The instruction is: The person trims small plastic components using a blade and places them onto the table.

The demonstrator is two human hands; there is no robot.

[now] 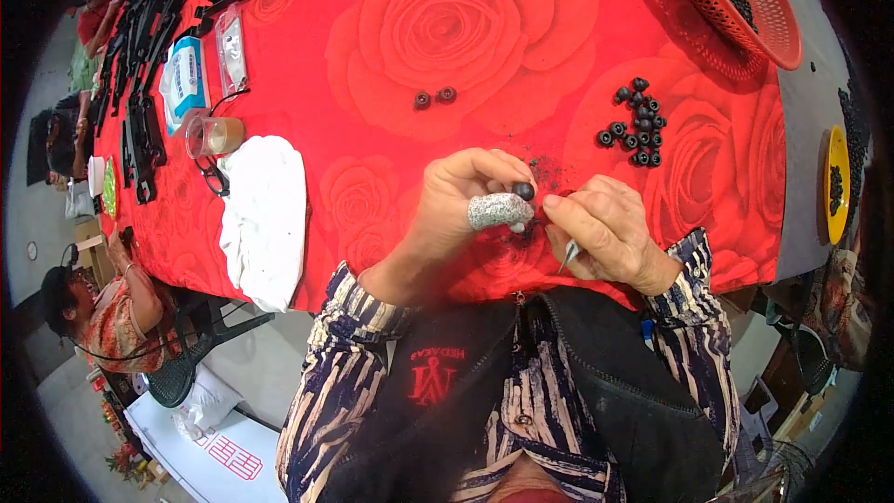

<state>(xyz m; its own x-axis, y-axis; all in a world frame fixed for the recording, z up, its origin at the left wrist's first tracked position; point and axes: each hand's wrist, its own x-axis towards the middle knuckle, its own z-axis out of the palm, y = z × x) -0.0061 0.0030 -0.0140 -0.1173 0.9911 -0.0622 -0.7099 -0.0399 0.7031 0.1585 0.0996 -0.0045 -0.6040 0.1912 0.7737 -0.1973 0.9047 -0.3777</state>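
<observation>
My left hand (454,200) pinches a small round black part (523,191) between its fingers and its thumb. A grey speckled wrap (494,211) covers the thumb. Close beside it, my right hand (607,231) is closed around a thin metal tool (570,254), whose pointed end shows below the fingers; the rest is hidden in the grip. Black crumbs (549,170) are scattered on the red cloth around both hands. Two more round black parts (447,94) lie ahead of my left hand. Beyond my right hand sits a group of several such parts (643,138).
A red basket (778,33) of black pieces stands far right, with a yellow bowl (835,144) at the right edge. On the left are a white cloth (265,224), a plastic cup (222,136), a tissue pack (186,84) and long black parts (144,135). Another person (121,317) sits there.
</observation>
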